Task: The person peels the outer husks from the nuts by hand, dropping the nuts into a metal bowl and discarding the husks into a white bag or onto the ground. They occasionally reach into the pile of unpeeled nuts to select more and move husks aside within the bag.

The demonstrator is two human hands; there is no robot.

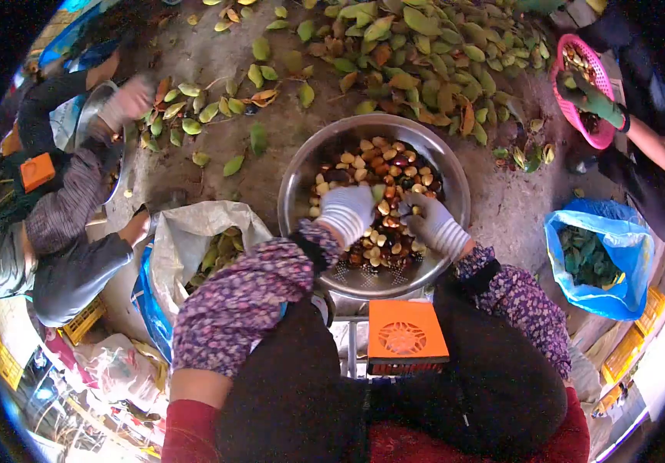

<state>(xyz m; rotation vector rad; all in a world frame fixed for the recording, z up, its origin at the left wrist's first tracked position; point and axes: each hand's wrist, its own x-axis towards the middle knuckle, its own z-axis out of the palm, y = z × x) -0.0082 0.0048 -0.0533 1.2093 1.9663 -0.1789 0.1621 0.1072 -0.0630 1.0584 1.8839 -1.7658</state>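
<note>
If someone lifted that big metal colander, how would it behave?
The colander would probably stay stiff, as its wall looks like shiny metal. It may feel fairly heavy, with so many brown and cream pieces inside. They look loose, so tilting could make them slide.

We hold our left hand and right hand in front of us, near each other but apart, fingers angled inward. Our left forearm and right forearm converge forward; our left fingertips are hard to make out.
</note>
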